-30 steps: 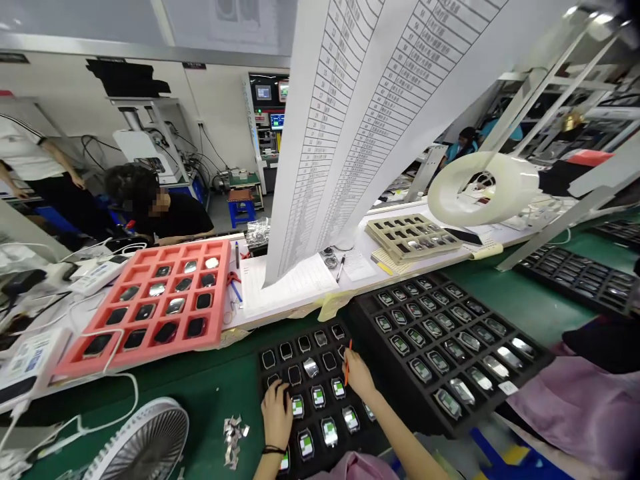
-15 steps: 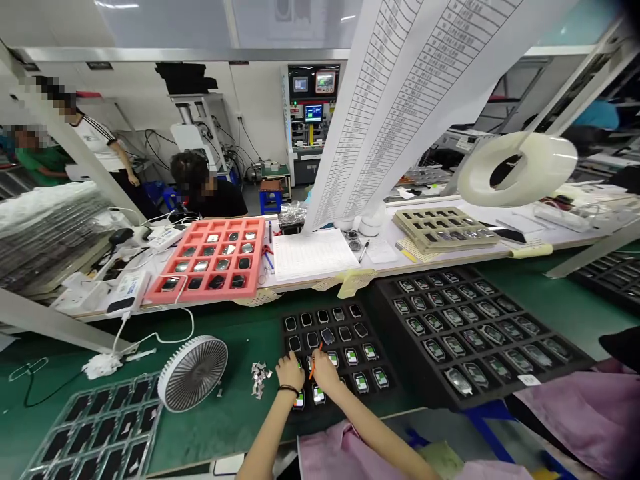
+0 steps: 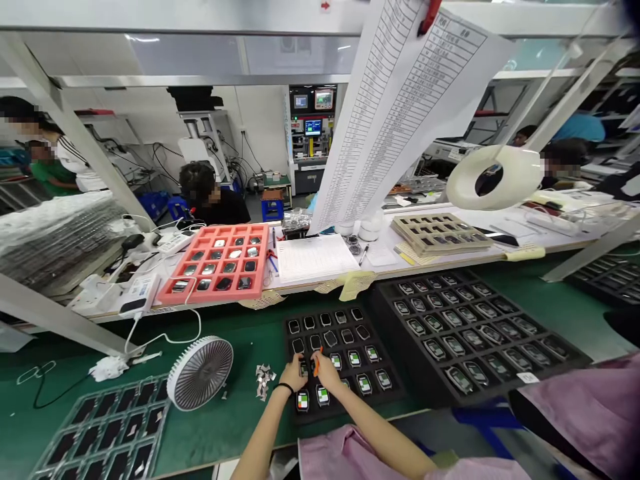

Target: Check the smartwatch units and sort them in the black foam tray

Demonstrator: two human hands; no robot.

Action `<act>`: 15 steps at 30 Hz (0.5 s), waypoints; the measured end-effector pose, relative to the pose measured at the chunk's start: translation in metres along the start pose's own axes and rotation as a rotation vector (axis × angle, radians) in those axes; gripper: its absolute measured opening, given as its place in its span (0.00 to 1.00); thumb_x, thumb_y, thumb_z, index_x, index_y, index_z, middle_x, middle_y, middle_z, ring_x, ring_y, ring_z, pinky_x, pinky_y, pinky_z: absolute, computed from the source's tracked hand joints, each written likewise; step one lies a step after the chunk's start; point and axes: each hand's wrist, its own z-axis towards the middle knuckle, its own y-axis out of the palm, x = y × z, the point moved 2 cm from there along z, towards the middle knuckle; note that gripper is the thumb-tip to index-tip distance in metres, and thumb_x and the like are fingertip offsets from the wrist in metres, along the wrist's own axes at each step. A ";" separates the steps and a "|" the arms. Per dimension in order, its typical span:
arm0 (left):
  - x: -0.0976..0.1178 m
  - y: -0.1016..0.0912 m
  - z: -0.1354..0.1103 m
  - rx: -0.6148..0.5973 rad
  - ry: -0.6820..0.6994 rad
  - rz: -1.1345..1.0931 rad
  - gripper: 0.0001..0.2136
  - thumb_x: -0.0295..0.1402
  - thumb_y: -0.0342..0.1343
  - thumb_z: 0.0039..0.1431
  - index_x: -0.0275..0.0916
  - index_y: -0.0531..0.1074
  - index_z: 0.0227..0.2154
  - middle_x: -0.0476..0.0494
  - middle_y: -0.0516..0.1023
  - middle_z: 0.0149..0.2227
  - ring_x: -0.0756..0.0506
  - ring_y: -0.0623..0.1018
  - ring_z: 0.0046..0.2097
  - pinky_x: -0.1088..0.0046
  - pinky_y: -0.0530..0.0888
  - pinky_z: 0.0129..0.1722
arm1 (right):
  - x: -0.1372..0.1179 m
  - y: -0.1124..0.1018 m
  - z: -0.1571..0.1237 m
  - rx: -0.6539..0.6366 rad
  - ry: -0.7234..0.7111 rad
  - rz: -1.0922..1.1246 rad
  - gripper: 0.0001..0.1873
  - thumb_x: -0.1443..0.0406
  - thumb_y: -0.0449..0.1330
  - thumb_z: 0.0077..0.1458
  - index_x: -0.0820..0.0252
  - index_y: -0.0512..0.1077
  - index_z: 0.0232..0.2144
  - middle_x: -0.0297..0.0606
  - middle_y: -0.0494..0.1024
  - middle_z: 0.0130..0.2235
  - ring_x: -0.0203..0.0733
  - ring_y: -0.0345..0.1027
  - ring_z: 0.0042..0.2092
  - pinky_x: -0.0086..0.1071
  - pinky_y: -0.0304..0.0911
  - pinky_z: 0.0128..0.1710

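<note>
In the head view my left hand, with a dark band at the wrist, has its fingers closed on a small square watch over a black foam tray. My right hand is just beside it, gripping a slim orange tool whose exact kind I cannot make out. The black foam tray holds rows of square watches. Those in the far rows have dark screens, while several nearer ones, such as a lit watch, show green and white.
Left of the tray lie small silvery pieces, a white fan and a clear tray of dark parts. A larger black tray of watches stands right. A pink tray and papers occupy the shelf; printed sheets hang above.
The camera view has tilted up slightly. My left hand now shows a watch between its fingers, and the orange tool has turned in my right hand.
</note>
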 end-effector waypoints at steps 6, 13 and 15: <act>-0.010 0.004 -0.014 0.063 0.065 -0.211 0.27 0.24 0.57 0.47 0.42 0.63 0.52 0.47 0.78 0.37 0.43 0.77 0.41 0.71 0.70 0.40 | -0.008 -0.007 -0.002 0.019 -0.010 0.243 0.11 0.60 0.47 0.58 0.57 0.65 0.28 0.34 0.68 0.24 0.40 0.66 0.24 0.31 0.59 0.23; 0.011 -0.021 -0.021 0.174 0.189 -0.524 0.26 0.34 0.50 0.57 0.38 0.55 0.58 0.42 0.74 0.44 0.48 0.77 0.35 0.71 0.73 0.38 | -0.040 -0.046 -0.016 0.032 -0.076 0.551 0.24 0.44 0.47 0.55 0.57 0.65 0.37 0.31 0.69 0.24 0.41 0.70 0.22 0.30 0.58 0.20; 0.030 -0.035 -0.027 0.191 0.250 -0.618 0.27 0.38 0.46 0.59 0.39 0.49 0.60 0.40 0.73 0.47 0.48 0.76 0.37 0.72 0.74 0.38 | -0.057 -0.065 -0.023 0.021 -0.107 0.611 0.23 0.46 0.53 0.54 0.56 0.65 0.41 0.35 0.73 0.32 0.41 0.73 0.27 0.30 0.61 0.23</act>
